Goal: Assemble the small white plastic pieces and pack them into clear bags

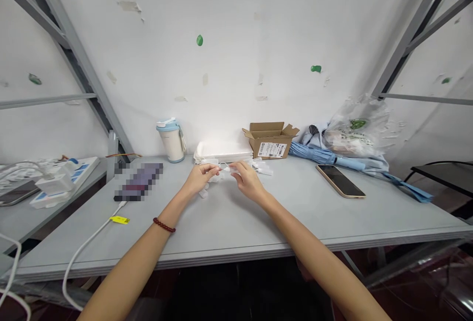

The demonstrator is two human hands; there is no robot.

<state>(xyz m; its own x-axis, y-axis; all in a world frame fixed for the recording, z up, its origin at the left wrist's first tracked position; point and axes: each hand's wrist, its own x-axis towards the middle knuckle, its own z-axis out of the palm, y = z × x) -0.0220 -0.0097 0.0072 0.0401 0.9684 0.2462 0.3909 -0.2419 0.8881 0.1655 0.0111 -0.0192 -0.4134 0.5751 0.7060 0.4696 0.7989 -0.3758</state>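
Both hands meet over the back middle of the grey table [236,222]. My left hand [201,178], with a red bead bracelet on its wrist, pinches one side of a small white looped cord [223,164]. My right hand [248,179] has its fingers closed at the cord's other side, by a small whitish piece. The exact shape of that piece is too small to make out. Several small clear-white plastic pieces [263,167] lie around and behind the fingers. Just beyond them sits a white tray [225,149], partly hidden by my hands.
An open cardboard box [272,143] and a blue-lidded cup [172,141] stand near the wall. To the right lie a phone [340,181], a folded blue umbrella [318,155] and a plastic bag [358,128]. At left, a blurred-out phone [138,183] is plugged into a white cable [86,253].
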